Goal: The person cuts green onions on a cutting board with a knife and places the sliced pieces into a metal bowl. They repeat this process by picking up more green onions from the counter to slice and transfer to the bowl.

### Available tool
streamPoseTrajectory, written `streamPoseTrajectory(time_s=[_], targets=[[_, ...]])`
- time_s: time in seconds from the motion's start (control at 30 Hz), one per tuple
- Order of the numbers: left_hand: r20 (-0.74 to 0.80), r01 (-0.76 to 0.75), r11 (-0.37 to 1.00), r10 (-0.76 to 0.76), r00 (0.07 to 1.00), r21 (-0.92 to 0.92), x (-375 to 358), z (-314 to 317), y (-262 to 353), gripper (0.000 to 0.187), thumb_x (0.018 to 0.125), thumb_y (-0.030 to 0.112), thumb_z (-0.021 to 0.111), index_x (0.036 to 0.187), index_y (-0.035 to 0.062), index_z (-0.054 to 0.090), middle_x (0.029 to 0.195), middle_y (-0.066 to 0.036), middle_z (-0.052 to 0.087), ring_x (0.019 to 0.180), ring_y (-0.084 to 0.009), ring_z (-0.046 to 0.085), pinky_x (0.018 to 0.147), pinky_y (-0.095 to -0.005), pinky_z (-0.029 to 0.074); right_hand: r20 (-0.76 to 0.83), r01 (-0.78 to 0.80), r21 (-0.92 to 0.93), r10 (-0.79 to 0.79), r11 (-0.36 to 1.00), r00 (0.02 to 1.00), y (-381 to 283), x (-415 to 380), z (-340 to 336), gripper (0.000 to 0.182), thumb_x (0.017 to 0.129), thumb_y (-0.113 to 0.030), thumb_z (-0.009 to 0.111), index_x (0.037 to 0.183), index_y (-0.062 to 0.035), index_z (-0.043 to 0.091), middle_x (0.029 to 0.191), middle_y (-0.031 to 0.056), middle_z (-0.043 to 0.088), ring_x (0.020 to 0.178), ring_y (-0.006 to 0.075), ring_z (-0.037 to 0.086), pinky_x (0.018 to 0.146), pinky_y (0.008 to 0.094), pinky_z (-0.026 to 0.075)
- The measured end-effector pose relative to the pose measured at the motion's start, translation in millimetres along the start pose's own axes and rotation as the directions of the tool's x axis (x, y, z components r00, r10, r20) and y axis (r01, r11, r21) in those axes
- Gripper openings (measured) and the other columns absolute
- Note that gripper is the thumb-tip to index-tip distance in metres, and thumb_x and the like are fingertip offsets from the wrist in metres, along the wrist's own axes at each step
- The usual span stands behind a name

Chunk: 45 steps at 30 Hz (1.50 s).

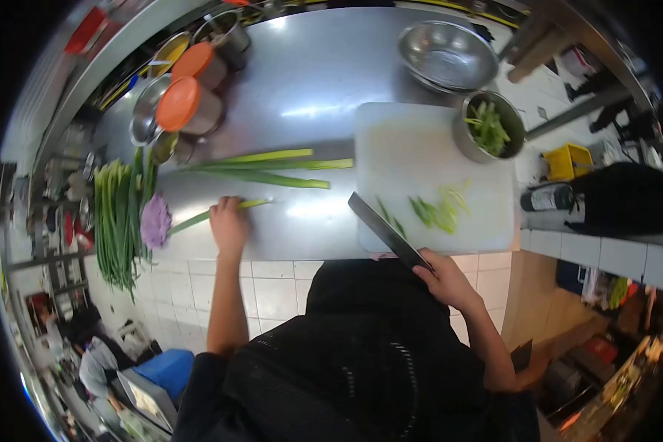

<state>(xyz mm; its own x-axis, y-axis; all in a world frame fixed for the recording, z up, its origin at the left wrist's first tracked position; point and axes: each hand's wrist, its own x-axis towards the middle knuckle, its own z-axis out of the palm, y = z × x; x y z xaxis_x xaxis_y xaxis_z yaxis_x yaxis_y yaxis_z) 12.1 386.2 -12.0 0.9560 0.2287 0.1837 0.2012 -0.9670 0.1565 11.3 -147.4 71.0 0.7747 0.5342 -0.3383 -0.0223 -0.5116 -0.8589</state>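
Observation:
My left hand is closed around a green onion stalk over the steel table. My right hand grips the handle of a knife, whose broad blade slants across the lower left of the white cutting board. Cut green onion pieces lie on the board to the right of the blade. Several long green onion stalks rest on the table beyond my left hand. A metal pot at the board's far right corner holds more cut greens.
A large green onion bunch hangs over the table's left end, beside a purple cloth. Orange-lidded containers and metal bowls stand at the back left. Steel bowls sit back right. Another person is at lower left.

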Motion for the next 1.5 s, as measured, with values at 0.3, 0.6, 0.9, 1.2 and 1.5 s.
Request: streamPoseTrajectory(time_s=[0.3, 0.6, 0.9, 1.2, 1.5], targets=[[-0.082, -0.405, 0.856, 0.401, 0.912, -0.32, 13, -57, 187, 0.025, 0.088, -0.003, 0.067, 0.11, 0.0049, 0.077, 0.109, -0.015, 0.073, 0.104, -0.0398, 0.065, 0.092, -0.0491, 0.052, -0.38, -0.245, -0.143, 0.175, 0.959, 0.908, -1, -10, -63, 0.03, 0.107, -0.008, 0.058, 0.134, 0.0049, 0.055, 0.097, 0.0376, 0.07, 0.091, 0.0592, 0.066, 0.084, 0.0627, 0.052], [0.067, -0.467, 0.739, 0.564, 0.823, -0.485, -31, 6, 300, 0.021, 0.089, 0.003, 0.071, 0.109, 0.0075, 0.075, 0.115, -0.007, 0.067, 0.111, -0.0314, 0.063, 0.095, -0.0442, 0.052, -0.203, -0.19, -0.369, 0.121, 0.91, 0.972, -21, -21, -13, 0.044, 0.101, -0.004, 0.056, 0.143, 0.0009, 0.047, 0.097, 0.032, 0.073, 0.085, 0.0522, 0.072, 0.077, 0.0636, 0.056], [-0.121, -0.449, 0.745, 0.452, 0.884, -0.494, -24, 25, 289, 0.018, 0.089, 0.008, 0.079, 0.106, 0.0076, 0.072, 0.113, -0.01, 0.065, 0.111, -0.0363, 0.062, 0.095, -0.0489, 0.05, -0.164, -0.107, -0.453, 0.035, 0.885, 0.986, -15, 8, -15, 0.031, 0.103, -0.005, 0.055, 0.133, 0.0002, 0.05, 0.087, 0.0283, 0.071, 0.078, 0.0511, 0.071, 0.072, 0.063, 0.055], [-0.13, -0.459, 0.792, 0.447, 0.885, -0.404, -21, 25, 287, 0.02, 0.088, 0.007, 0.078, 0.107, 0.0081, 0.074, 0.114, -0.007, 0.066, 0.118, -0.0339, 0.061, 0.102, -0.0492, 0.05, -0.077, -0.099, -0.58, 0.066, 0.808, 0.995, -66, 2, -24, 0.039, 0.094, 0.0, 0.06, 0.131, 0.0008, 0.051, 0.085, 0.0239, 0.07, 0.076, 0.0476, 0.073, 0.072, 0.0592, 0.058], [-0.149, -0.433, 0.774, 0.414, 0.898, -0.462, -24, 34, 281, 0.023, 0.086, 0.006, 0.079, 0.109, 0.0072, 0.076, 0.12, -0.005, 0.069, 0.121, -0.034, 0.061, 0.104, -0.0494, 0.05, -0.076, -0.17, -0.559, 0.154, 0.811, 0.985, -29, -30, 0, 0.038, 0.095, -0.001, 0.06, 0.132, 0.0007, 0.05, 0.09, 0.027, 0.07, 0.078, 0.0482, 0.073, 0.072, 0.0588, 0.059]])
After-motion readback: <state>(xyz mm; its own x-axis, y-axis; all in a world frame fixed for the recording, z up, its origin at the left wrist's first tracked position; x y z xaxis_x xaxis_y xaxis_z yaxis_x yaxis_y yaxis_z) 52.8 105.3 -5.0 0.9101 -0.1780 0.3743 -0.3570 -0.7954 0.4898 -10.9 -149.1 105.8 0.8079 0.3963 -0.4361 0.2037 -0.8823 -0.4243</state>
